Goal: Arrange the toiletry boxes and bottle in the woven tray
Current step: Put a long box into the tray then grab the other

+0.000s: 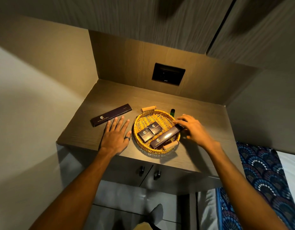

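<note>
A round yellow woven tray (144, 116) with two wooden handles sits on the wooden shelf. Two small dark boxes (150, 132) lie side by side in its middle. A long dark box (165, 137) lies slanted across the tray's right side, its far end under the fingers of my right hand (192, 128), which grips that end. Another long dark box (111, 115) lies on the shelf left of the tray. My left hand (116, 135) rests flat on the shelf between that box and the tray, fingers spread, holding nothing. A small green bottle (172, 112) stands just behind the tray's right rim.
The shelf (80, 131) is a recessed wooden niche with walls on the left, back and right, and a dark wall socket (168, 73) at the back. Cabinet doors with handles (149, 173) sit below. A patterned blue bedcover (262, 180) lies at the right.
</note>
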